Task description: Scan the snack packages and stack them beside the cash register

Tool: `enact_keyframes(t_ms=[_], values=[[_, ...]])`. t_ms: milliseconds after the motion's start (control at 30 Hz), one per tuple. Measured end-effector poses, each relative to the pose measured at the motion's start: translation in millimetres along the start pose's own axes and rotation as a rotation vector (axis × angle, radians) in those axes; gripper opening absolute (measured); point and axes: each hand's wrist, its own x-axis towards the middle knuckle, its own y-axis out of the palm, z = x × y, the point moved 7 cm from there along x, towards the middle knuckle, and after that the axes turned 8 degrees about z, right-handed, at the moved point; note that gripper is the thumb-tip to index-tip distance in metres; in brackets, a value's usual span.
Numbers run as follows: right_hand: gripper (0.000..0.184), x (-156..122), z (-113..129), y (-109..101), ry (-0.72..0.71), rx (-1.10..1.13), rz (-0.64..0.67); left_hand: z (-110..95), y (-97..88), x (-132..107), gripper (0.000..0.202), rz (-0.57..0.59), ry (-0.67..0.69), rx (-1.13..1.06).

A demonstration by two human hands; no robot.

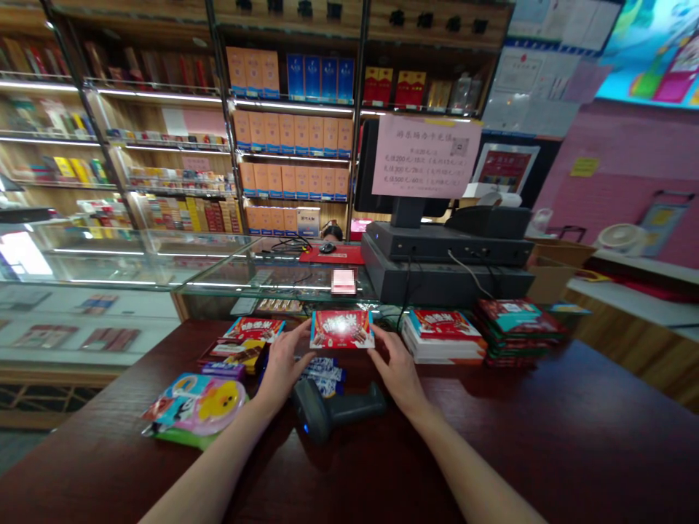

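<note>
- We see a glossy pink-and-blue plastic snack bag (194, 409) lying far left on the dark red wooden counter (546, 415).
- Our left hand (281, 365) touches the left edge of a flat red cardboard snack box (342, 330).
- A black handheld barcode scanner (333, 411) lies below, between our hands.
- Our right hand (400, 371), well apart from the left, meets the box's lower right corner, so the box sits between both hands above the counter.
- Further right stands a stack of red-and-white snack boxes (443, 336).

hands (282, 369) (398, 372) 2 | held box (342, 329) 1 | barcode scanner (330, 411) 1 | box stacks (443, 336) (516, 331) 2
</note>
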Motion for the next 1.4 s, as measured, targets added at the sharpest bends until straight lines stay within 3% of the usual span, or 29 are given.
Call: enact_keyframes(t_ms=[300, 633, 800, 933, 1067, 1400], values=[[0.036, 0, 5, -4, -0.069, 0.007, -0.035, -10, -11.9, -3, 0.033, -0.097, 0.083, 0.024], [0.024, 0, 15, -14, -0.079, 0.029, -0.109, -19, -21.4, -5, 0.027, -0.218, 0.069, -0.001], [0.023, 2, 15, -13, -0.051, 0.093, -0.111, -18, -19.6, -4, 0.026, -0.219, 0.047, -0.004], [0.025, 3, 12, -10, 0.012, 0.129, -0.113, -13, -20.3, -5, 0.037, -0.272, -0.020, -0.018], [0.028, 4, 6, -8, 0.084, 0.162, -0.127, -21, -22.2, -6, 0.047, -0.295, 0.057, 0.055], [0.033, 9, -1, -12, 0.193, 0.192, -0.146, -39, -13.5, -2, 0.098, -0.046, 0.298, 0.420]])
